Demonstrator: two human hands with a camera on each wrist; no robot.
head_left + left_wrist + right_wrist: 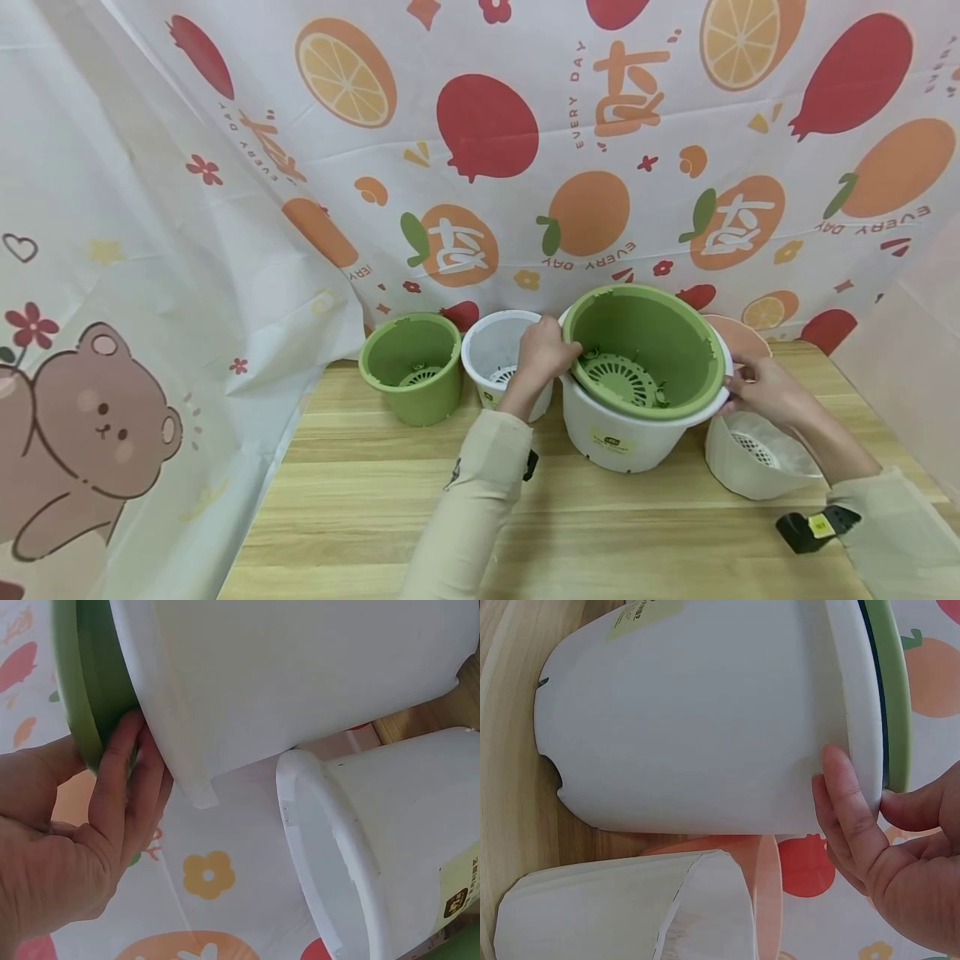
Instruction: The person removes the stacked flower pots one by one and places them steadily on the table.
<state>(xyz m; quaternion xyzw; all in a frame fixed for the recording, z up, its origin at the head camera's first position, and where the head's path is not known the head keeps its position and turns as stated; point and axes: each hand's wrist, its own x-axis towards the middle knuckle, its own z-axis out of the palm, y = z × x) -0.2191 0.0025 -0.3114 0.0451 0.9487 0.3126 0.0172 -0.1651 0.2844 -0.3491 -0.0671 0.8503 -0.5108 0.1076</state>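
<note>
A large green flowerpot (671,350) with a slotted bottom sits tilted inside a large white flowerpot (656,442) on the table. My left hand (543,354) pinches the green pot's rim at its left side; in the left wrist view, its fingers (112,780) reach between the green and white rims. On the other side, my right hand (765,387) holds the white pot's rim. Its fingers (847,795) lie against the outside of that rim in the right wrist view, with the thumb near the gap below the green edge.
Left of the nested pair stand a smaller green pot (427,404) and a small white pot (487,392). To the right are a peach pot (738,332), partly hidden, and a whitish pot (738,467) with a holed bottom. A fruit-print cloth (652,200) hangs behind the wooden table (360,492).
</note>
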